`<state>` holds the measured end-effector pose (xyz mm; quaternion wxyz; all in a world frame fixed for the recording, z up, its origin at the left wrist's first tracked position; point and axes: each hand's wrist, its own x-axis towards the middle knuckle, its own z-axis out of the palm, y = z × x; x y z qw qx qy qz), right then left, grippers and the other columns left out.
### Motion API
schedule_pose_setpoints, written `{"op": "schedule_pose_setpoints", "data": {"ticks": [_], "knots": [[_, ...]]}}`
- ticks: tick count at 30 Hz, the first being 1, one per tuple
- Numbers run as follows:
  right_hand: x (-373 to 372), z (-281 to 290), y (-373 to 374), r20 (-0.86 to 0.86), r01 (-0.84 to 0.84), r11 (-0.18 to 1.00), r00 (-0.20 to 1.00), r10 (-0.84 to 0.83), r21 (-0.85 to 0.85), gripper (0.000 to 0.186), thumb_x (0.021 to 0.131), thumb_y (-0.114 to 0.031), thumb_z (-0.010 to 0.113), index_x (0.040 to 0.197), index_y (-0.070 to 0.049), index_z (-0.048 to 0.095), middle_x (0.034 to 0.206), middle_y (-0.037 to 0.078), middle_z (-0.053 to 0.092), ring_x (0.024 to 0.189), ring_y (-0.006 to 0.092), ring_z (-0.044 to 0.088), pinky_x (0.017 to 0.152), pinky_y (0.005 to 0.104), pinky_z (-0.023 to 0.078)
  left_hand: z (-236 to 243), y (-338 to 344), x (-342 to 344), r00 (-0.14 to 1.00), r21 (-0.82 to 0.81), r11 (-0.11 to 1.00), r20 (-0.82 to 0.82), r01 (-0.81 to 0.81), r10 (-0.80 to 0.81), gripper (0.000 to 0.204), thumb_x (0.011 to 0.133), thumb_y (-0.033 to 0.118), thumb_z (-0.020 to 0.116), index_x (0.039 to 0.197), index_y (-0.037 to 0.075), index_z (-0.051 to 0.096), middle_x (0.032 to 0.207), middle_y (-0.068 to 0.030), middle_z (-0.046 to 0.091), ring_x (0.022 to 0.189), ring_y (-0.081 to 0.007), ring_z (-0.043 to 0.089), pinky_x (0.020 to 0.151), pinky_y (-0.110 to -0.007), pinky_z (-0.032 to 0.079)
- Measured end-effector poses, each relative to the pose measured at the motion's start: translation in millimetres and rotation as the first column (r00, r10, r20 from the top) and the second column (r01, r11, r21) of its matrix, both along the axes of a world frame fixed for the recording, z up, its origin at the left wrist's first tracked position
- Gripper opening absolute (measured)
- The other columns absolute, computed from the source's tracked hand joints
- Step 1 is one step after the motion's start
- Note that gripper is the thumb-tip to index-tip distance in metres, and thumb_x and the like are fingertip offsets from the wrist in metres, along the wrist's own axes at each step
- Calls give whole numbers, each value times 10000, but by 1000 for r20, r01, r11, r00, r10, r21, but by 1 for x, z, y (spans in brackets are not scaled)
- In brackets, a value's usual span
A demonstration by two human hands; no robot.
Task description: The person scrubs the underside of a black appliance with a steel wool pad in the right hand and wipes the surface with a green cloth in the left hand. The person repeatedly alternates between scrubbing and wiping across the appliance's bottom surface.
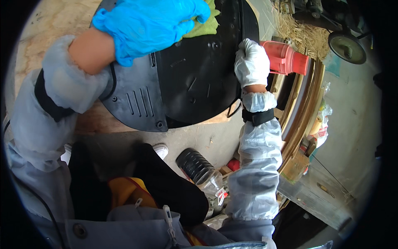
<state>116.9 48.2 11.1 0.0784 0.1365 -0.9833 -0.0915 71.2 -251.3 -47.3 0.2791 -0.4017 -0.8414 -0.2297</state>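
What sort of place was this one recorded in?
Probably a shed or rough workshop: there is loose straw on the bare grey floor, a dark wheel near it, and long wooden boards laid side by side.

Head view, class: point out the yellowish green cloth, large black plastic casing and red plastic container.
Yellowish green cloth (205,28), head view: lower exposed part.
Large black plastic casing (182,79), head view: broad dark panel.
Red plastic container (276,55), head view: side wall.
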Motion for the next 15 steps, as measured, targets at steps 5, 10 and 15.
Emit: {"op": "schedule_pose_setpoints", "data": {"ticks": [5,10,15], "knots": [[14,0,-21,79,-214,942,967,242,-258,152,784,-37,710,884,-106,617,809,114,623,782,369,612,697,457,496,3,-1,-2,997,129,990,33,63,-68,242,891,238,669,1089,144,771,1037,-163,706,860,-367,656,666,-466,519],[15,0,-9,86,120,984,990,-110,-129,131,793,-25,681,908,-89,680,849,149,693,808,402,659,738,486,536,3,4,-10,974,163,986,-228,30,8,242,891,232,679,1094,146,777,1060,-160,717,899,-373,669,707,-473,538],[32,-2,-38,43,-177,943,979,197,-282,111,824,-55,709,891,-92,628,807,134,629,790,382,626,703,475,515,-1,-2,-2,990,66,998,-142,3,6,279,884,222,691,1137,146,781,1112,-171,728,964,-390,684,772,-484,558]]}}
